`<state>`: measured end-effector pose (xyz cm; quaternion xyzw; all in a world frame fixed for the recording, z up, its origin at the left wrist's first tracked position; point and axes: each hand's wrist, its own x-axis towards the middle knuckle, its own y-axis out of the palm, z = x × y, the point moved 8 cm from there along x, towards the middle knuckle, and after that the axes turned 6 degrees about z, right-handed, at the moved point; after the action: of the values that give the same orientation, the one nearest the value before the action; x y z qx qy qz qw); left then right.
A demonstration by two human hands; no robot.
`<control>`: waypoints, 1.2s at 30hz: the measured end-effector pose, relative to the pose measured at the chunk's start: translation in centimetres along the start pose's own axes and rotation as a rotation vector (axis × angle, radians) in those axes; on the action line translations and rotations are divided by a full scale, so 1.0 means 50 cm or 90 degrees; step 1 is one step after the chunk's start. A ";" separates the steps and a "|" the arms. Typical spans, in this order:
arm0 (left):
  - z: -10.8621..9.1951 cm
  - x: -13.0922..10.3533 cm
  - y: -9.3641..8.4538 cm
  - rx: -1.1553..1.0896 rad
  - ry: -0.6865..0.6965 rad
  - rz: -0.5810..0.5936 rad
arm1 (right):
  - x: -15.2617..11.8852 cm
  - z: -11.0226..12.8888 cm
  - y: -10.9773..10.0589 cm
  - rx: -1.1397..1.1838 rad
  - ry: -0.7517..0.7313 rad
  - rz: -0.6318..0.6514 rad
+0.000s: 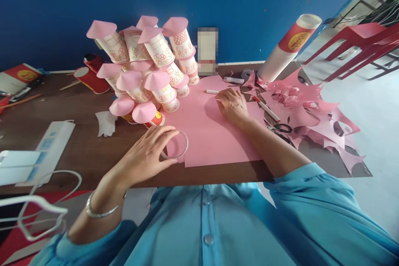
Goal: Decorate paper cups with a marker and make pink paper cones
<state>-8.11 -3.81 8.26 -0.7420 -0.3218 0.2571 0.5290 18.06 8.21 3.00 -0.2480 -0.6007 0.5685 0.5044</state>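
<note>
Pink paper sheets (218,145) lie on the brown table in front of me. My left hand (149,149) holds a thin round ring (187,146) between thumb and fingers, at the left edge of the sheets. My right hand (232,106) rests on the paper with its fingers bent together; whether anything is under them is hidden. Just beyond its fingertips lies a white and red marker (212,91). Another red and white marker (268,110) and black-handled scissors (282,128) lie right of that hand.
Decorated paper cups with pink cone roofs (156,48) stand stacked at the back left. Pink paper scraps (311,112) are heaped at the right. A tall cup stack (286,50) leans behind them. White cards (50,149) lie at the left.
</note>
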 end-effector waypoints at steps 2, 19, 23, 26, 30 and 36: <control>0.038 -0.051 0.007 0.017 -0.044 -0.021 | 0.002 0.003 -0.005 0.002 -0.006 -0.002; 0.145 -0.177 0.005 0.109 -0.233 -0.271 | -0.076 0.181 -0.079 -0.132 -0.240 0.336; 0.049 -0.138 0.004 0.091 -0.090 -0.288 | -0.188 0.235 -0.098 -0.152 -0.354 0.359; -0.008 -0.094 0.032 0.060 -0.003 -0.219 | -0.245 0.255 -0.105 -0.202 -0.347 0.310; -0.030 -0.053 0.076 0.033 0.016 -0.134 | -0.280 0.270 -0.101 -0.256 -0.313 0.264; -0.027 -0.042 0.090 0.053 0.019 -0.101 | -0.287 0.275 -0.093 -0.345 -0.258 0.185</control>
<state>-7.62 -7.28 4.47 -0.6950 -0.3608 0.2162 0.5831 12.42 -11.32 4.83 -0.3374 -0.7760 0.4919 0.2050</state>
